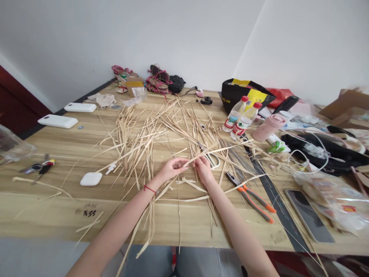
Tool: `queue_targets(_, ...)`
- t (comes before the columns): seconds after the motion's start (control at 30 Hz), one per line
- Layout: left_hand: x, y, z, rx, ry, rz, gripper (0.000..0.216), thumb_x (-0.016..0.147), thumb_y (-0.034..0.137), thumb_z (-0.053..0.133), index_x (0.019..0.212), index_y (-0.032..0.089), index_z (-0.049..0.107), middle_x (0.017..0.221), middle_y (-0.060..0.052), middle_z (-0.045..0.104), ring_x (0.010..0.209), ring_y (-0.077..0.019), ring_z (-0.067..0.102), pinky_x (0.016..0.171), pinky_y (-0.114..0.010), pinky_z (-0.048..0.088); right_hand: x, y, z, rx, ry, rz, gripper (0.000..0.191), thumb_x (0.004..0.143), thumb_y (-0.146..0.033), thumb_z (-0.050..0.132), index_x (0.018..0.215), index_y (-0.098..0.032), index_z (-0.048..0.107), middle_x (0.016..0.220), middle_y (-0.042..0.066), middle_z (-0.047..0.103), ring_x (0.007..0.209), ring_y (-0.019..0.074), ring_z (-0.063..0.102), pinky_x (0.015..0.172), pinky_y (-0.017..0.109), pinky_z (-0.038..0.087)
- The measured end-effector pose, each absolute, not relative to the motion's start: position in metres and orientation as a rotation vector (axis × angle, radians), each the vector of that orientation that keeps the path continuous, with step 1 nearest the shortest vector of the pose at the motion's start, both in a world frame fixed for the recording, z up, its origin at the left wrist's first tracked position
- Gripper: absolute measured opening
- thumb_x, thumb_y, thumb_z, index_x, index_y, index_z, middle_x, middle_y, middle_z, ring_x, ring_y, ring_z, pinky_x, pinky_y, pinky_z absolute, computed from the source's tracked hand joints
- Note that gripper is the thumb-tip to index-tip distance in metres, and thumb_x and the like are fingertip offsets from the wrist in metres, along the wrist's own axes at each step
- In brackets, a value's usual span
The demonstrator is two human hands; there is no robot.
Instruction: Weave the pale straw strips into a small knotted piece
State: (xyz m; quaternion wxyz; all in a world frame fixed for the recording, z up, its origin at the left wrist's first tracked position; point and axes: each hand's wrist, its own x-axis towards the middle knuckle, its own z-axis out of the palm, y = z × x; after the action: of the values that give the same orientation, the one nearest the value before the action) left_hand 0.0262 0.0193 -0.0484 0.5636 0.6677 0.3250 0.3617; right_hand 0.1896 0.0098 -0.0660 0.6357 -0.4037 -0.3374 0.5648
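Observation:
Both of my hands meet over the middle of a wooden table [43,207]. My left hand [172,168], with a red string on its wrist, pinches a pale straw strip [221,150] that runs up to the right. My right hand [203,169] is closed on the same strip just beside the left fingers. A loose heap of straw strips [144,138] spreads across the table beyond my hands, and several strips hang over the near edge.
Orange-handled pliers [250,196] and a dark ruler [273,200] lie right of my hands, then a phone [308,215] and plastic bags. Two bottles [239,115], a pink cup [269,127] and a black-yellow bag [245,92] stand behind. An earbud case [91,179], keys [40,167] and power banks [57,121] lie left.

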Motion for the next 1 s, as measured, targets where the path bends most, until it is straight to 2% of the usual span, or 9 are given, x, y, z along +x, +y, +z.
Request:
queue_targets(0.1, 0.027, 0.018, -0.049, 1.536, 0.762, 0.847, 0.044, 0.070, 0.030, 0.066, 0.110, 0.015, 0.057, 0.092, -0.007, 0.065, 0.073, -0.0128, 0.059, 0.068, -0.025, 0.049, 0.191, 0.011, -0.067, -0.900, -0.722, 1.280, 0.023, 0.065, -0.035, 0.067, 0.069, -0.019, 0.051, 0.056, -0.005, 0.048, 0.047, 0.0072, 0.043, 0.048, 0.021, 0.037)
queue_targets(0.27, 0.027, 0.020, -0.053, 1.477, 0.768, 0.857, 0.036, 0.071, 0.031, 0.064, 0.102, 0.012, 0.062, 0.090, -0.009, 0.067, 0.079, -0.0158, 0.062, 0.076, -0.029, 0.049, 0.190, 0.009, -0.066, -0.891, -0.727, 1.284, 0.019, 0.068, -0.034, 0.065, 0.073, -0.020, 0.054, 0.054, -0.006, 0.049, 0.048, 0.0069, 0.043, 0.049, 0.020, 0.036)
queue_targets(0.53, 0.027, 0.024, -0.056, 1.470, 0.767, 0.955, 0.031, 0.070, 0.029, 0.065, 0.095, 0.012, 0.066, 0.093, -0.010, 0.068, 0.084, -0.0179, 0.062, 0.080, -0.032, 0.049, 0.186, 0.002, -0.056, -1.011, -1.006, 1.278, 0.020, 0.067, -0.035, 0.067, 0.072, -0.019, 0.057, 0.054, -0.004, 0.055, 0.050, 0.0092, 0.049, 0.053, 0.022, 0.039)
queue_targets(0.83, 0.025, 0.025, -0.054, 1.597, 0.734, 0.964, 0.017, 0.072, 0.025, 0.063, 0.084, 0.014, 0.070, 0.092, -0.009, 0.064, 0.085, -0.0166, 0.059, 0.074, -0.027, 0.048, 0.184, 0.003, -0.057, -1.039, -0.957, 1.299, 0.023, 0.063, -0.037, 0.069, 0.071, -0.019, 0.058, 0.060, -0.004, 0.055, 0.052, 0.0086, 0.048, 0.052, 0.021, 0.038)
queue_targets(1.0, 0.027, 0.021, -0.050, 1.547, 0.751, 0.933, 0.034, 0.071, 0.025, 0.065, 0.102, 0.014, 0.063, 0.088, -0.007, 0.065, 0.080, -0.0151, 0.059, 0.071, -0.026, 0.048, 0.188, 0.005, -0.060, -0.984, -0.965, 1.309, 0.020, 0.069, -0.037, 0.065, 0.072, -0.018, 0.058, 0.054, -0.004, 0.053, 0.051, 0.0087, 0.047, 0.054, 0.022, 0.038)
